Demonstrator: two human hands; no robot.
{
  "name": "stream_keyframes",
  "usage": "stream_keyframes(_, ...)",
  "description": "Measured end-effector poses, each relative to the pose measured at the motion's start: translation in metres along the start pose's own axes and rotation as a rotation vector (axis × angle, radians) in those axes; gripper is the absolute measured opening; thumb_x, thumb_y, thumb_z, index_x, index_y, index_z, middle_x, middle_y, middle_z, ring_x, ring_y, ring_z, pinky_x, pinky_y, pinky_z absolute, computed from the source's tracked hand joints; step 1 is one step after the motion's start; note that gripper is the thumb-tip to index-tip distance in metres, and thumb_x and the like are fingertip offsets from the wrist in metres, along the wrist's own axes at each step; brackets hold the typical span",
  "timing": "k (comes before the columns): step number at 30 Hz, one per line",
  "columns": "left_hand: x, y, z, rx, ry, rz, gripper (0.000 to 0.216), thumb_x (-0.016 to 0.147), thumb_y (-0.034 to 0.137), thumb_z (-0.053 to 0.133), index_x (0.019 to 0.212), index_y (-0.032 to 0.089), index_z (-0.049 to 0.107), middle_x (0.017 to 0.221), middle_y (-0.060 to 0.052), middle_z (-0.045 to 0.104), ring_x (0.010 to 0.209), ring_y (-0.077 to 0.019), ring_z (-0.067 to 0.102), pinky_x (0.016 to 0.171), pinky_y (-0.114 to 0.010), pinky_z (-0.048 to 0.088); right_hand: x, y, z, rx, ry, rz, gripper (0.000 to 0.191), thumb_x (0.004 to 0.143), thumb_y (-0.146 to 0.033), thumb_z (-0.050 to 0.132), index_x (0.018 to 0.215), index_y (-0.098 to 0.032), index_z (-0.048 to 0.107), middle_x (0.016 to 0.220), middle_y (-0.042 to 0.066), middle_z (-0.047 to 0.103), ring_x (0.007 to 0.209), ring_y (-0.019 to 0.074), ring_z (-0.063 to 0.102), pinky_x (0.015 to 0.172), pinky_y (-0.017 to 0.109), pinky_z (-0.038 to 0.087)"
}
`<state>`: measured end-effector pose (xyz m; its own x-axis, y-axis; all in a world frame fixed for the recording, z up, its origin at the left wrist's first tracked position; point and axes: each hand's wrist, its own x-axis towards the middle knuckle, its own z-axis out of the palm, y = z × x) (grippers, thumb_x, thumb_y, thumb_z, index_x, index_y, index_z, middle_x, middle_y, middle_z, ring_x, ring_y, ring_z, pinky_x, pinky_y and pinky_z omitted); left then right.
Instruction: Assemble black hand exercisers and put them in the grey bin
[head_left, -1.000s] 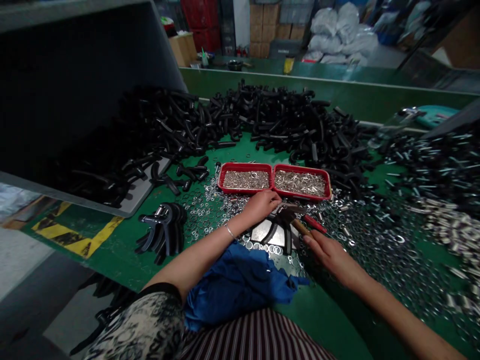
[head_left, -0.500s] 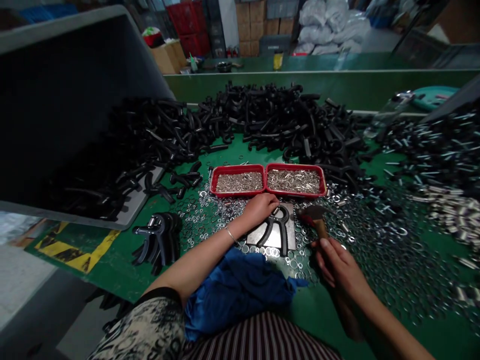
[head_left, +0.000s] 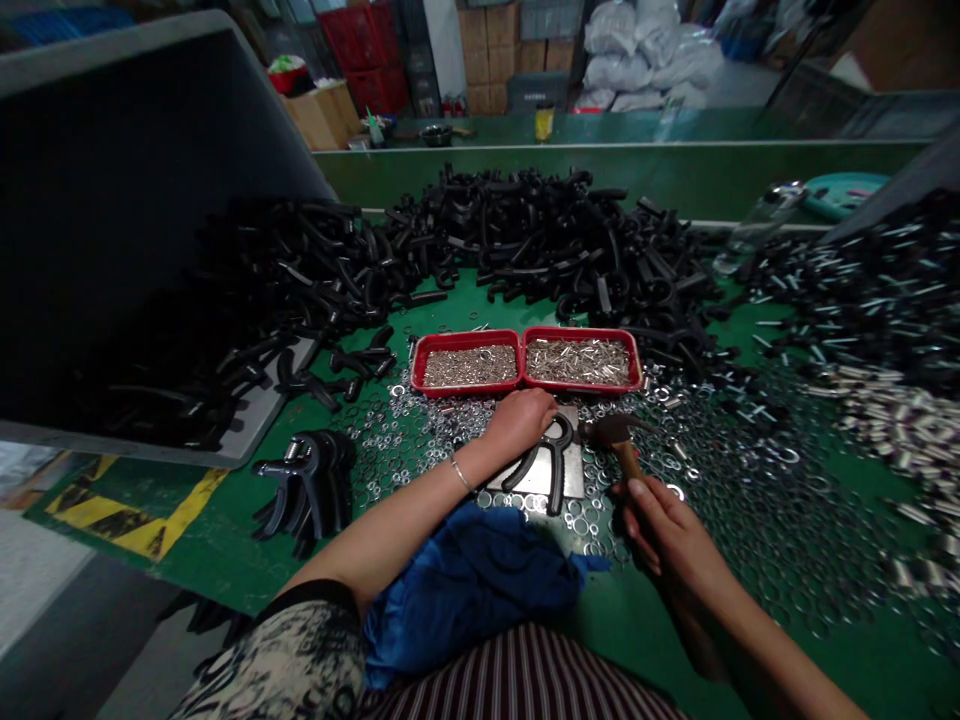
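A black spring clamp (head_left: 556, 465) with two curved legs lies on a square metal plate (head_left: 572, 480). My left hand (head_left: 523, 420) is closed at the clamp's upper end, fingertips pressed together over it. Whether a small part is also pinched there is hidden. In my right hand (head_left: 671, 530) is a hammer (head_left: 626, 458), gripped by its wooden handle. Its dark head is just right of the clamp, apart from it. Behind the plate stand two red trays, one with tiny metal bits (head_left: 414, 375), the other with small pins (head_left: 637, 372).
Loose metal rings (head_left: 757, 530) are scattered around the plate. A blue cloth (head_left: 472, 590) lies in front. Stacked clamps (head_left: 311, 480) sit at left, beside a tipped grey bin (head_left: 262, 425). Black clamp parts (head_left: 540, 230) are heaped behind; metal sleeves (head_left: 907, 430) lie at right.
The whole view has shifted slightly. The hammer head has come a little closer to the clamp, and my left fingertips have edged right over the clamp's top.
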<state>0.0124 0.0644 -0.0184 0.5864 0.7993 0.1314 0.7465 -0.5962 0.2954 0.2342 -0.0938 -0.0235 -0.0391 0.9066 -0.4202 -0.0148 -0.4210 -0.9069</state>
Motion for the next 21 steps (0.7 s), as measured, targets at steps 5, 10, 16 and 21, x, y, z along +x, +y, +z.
stream_keyframes(5, -0.001, -0.001, 0.004, 0.253, 0.006, 0.250, 0.024, 0.099, 0.016, 0.042, 0.097, 0.011, 0.065, 0.096, -0.011, 0.065, 0.092, -0.0238, 0.058, 0.086, -0.038, 0.044, -0.004, -0.013, -0.004, -0.159, 0.023, -0.046, 0.039, 0.093, -0.061, 0.049, 0.103, -0.023, 0.053, 0.066, -0.005, 0.056, 0.037, 0.0079, 0.041, 0.033, 0.020, 0.033)
stream_keyframes(10, -0.019, 0.005, 0.000, 0.128, 0.082, 0.080, 0.032, 0.101, 0.034, 0.045, 0.120, 0.012, 0.059, 0.111, -0.011, 0.065, 0.103, -0.0241, 0.058, 0.089, -0.038, 0.043, 0.003, -0.048, -0.018, -0.573, -0.016, -0.142, 0.040, 0.094, -0.060, 0.046, 0.097, -0.022, 0.059, 0.068, 0.000, 0.062, 0.052, 0.0150, 0.054, 0.047, 0.026, 0.043)
stream_keyframes(16, -0.070, 0.023, -0.006, 0.081, 0.106, 0.096, 0.032, 0.103, 0.030, 0.037, 0.117, 0.013, 0.061, 0.116, -0.011, 0.064, 0.109, -0.0244, 0.055, 0.098, -0.040, 0.042, 0.013, -0.088, -0.008, -0.838, 0.118, -0.432, 0.040, 0.100, -0.055, 0.034, 0.094, -0.023, 0.057, 0.067, 0.002, 0.061, 0.057, 0.0169, 0.055, 0.056, 0.028, 0.040)
stream_keyframes(21, -0.081, 0.025, -0.001, 0.043, 0.052, 0.107, 0.030, 0.102, 0.024, 0.039, 0.122, 0.014, 0.059, 0.123, -0.012, 0.062, 0.117, -0.0247, 0.052, 0.102, -0.041, 0.042, 0.050, -0.087, -0.001, -0.992, -0.059, -0.308, 0.039, 0.096, -0.056, 0.043, 0.081, -0.023, 0.057, 0.064, 0.004, 0.063, 0.056, 0.0187, 0.056, 0.056, 0.030, 0.039)
